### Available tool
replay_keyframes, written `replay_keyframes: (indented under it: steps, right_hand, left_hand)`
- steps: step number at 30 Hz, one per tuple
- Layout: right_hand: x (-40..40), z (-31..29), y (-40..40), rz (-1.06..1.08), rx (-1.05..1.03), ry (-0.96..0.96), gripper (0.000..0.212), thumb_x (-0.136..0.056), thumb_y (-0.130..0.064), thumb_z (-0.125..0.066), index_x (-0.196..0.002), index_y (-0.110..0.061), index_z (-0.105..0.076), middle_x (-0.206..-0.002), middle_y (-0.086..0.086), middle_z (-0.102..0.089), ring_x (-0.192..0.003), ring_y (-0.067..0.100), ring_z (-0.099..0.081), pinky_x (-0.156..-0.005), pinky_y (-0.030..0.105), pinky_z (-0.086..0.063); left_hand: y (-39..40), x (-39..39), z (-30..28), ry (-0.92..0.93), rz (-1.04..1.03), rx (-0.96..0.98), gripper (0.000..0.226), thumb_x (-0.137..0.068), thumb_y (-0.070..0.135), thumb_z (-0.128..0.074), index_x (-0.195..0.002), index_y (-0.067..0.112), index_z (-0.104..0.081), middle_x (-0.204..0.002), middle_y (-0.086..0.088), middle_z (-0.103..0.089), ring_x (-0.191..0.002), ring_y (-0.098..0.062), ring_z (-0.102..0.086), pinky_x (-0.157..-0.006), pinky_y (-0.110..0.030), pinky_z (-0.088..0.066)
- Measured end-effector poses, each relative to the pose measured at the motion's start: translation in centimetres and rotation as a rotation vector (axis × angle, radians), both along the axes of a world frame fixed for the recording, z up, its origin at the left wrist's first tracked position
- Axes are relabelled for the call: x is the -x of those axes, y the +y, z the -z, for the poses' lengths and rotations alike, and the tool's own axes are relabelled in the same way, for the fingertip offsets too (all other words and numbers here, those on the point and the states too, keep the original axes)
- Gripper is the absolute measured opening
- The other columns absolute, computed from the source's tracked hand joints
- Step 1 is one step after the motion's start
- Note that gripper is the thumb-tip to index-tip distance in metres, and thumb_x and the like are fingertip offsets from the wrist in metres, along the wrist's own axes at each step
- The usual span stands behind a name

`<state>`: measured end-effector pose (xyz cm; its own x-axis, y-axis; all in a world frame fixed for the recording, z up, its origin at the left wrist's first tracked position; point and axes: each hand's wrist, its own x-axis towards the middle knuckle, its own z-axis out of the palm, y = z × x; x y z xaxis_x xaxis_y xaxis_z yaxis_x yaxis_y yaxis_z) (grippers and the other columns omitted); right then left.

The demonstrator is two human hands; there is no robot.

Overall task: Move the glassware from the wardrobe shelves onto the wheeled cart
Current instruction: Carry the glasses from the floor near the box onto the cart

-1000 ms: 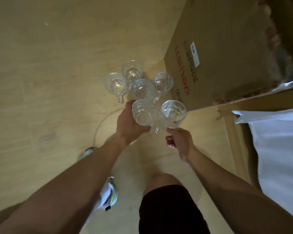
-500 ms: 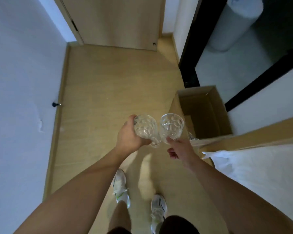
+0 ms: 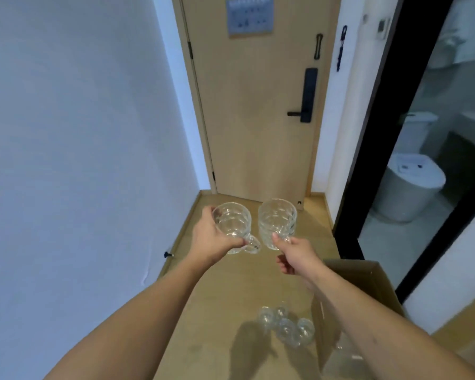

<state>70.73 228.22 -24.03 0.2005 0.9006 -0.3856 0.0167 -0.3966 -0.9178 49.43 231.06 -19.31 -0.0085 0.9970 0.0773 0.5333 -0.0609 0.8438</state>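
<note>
My left hand [image 3: 211,237] grips a clear patterned glass mug [image 3: 235,224] round its body, held at chest height in front of me. My right hand [image 3: 296,255] pinches the handle of a second clear glass mug [image 3: 277,222] beside the first. The two mugs are close together but apart. Several more glass mugs [image 3: 285,325] stand on the wooden floor below my right arm, next to a cardboard box. No wardrobe and no cart are in view.
An open cardboard box [image 3: 365,283] sits on the floor at the right. A shut wooden door [image 3: 258,105] with a black lock stands ahead. A white wall [image 3: 80,146] runs along the left. A dark-framed glass partition [image 3: 381,133] opens onto a bathroom at the right.
I have risen from the floor with a mug in each hand. My view has lifted from the floor to the door, and the remaining mugs now lie low by the box.
</note>
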Motion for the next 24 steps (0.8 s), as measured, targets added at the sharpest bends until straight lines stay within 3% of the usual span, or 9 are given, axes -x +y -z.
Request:
replay_keyframes:
  steps: [2,4,8,12,16,20,24]
  right_hand:
    - [2.1,-3.1,-0.8,-0.047,-0.061,0.017,0.069,-0.092,-0.048,-0.071,-0.146,-0.011,-0.047,-0.070,0.009,-0.061,-0.057,0.019,-0.053,-0.054,0.030,-0.051]
    - [4.6,-5.8,-2.1,-0.110,-0.100,0.031,0.065,-0.093,-0.045,-0.070,-0.141,-0.007,-0.049,-0.069,0.009,-0.057,-0.056,0.019,-0.050,-0.054,0.030,-0.049]
    - [10.9,-9.9,-4.9,-0.218,-0.154,0.015,0.052,-0.092,-0.046,-0.071,-0.120,-0.003,-0.060,-0.065,0.006,-0.055,-0.055,0.019,-0.050,-0.053,0.030,-0.050]
    - [18.2,-11.9,-7.9,-0.347,-0.200,0.043,0.047,-0.087,-0.051,-0.074,-0.109,-0.010,-0.067,-0.064,0.002,-0.060,-0.060,0.020,-0.056,-0.054,0.029,-0.051]
    - [26.0,-13.4,-12.0,-0.477,-0.210,0.078,0.045,-0.086,-0.057,-0.072,-0.105,-0.017,-0.063,-0.056,0.000,-0.059,-0.051,0.019,-0.053,-0.050,0.027,-0.048]
    - [33.7,-14.7,-16.5,-0.630,-0.220,0.101,0.044,-0.089,-0.057,-0.069,-0.099,-0.015,-0.065,-0.066,0.007,-0.058,-0.046,0.017,-0.048,-0.048,0.025,-0.047]
    - [42.8,-15.9,-22.5,-0.798,-0.242,0.135,0.041,-0.091,-0.053,-0.069,-0.099,-0.013,-0.068,-0.060,-0.001,-0.054,-0.058,0.020,-0.050,-0.052,0.027,-0.047]
  left_hand:
    - [-1.7,2.3,-2.7,-0.056,-0.049,-0.057,0.099,-0.039,0.044,-0.095,-0.122,0.031,-0.043,-0.115,0.020,-0.059,-0.107,-0.005,-0.061,-0.080,-0.015,-0.044]
    - [-3.9,4.9,-5.1,-0.104,-0.102,-0.106,0.101,-0.041,0.042,-0.096,-0.127,0.030,-0.045,-0.111,0.023,-0.057,-0.103,0.005,-0.058,-0.078,-0.011,-0.043]
    - [-9.7,10.8,-8.8,-0.117,-0.204,-0.174,0.106,-0.047,0.035,-0.100,-0.137,0.023,-0.045,-0.121,0.011,-0.058,-0.111,-0.011,-0.059,-0.091,-0.026,-0.049]
    - [-16.0,17.2,-11.3,-0.130,-0.313,-0.220,0.107,-0.050,0.034,-0.100,-0.140,0.023,-0.043,-0.124,0.009,-0.056,-0.112,-0.013,-0.057,-0.087,-0.025,-0.048]
    - [-22.9,24.5,-12.9,-0.126,-0.450,-0.248,0.108,-0.050,0.035,-0.100,-0.140,0.025,-0.042,-0.122,0.011,-0.054,-0.111,-0.013,-0.058,-0.078,-0.022,-0.048]
    - [-30.3,31.4,-14.1,-0.107,-0.605,-0.265,0.109,-0.049,0.037,-0.100,-0.140,0.026,-0.041,-0.126,0.007,-0.055,-0.115,-0.018,-0.058,-0.096,-0.039,-0.054]
    - [-39.4,38.5,-15.0,-0.082,-0.790,-0.300,0.110,-0.048,0.042,-0.098,-0.140,0.027,-0.041,-0.127,0.006,-0.055,-0.116,-0.020,-0.057,-0.098,-0.042,-0.053]
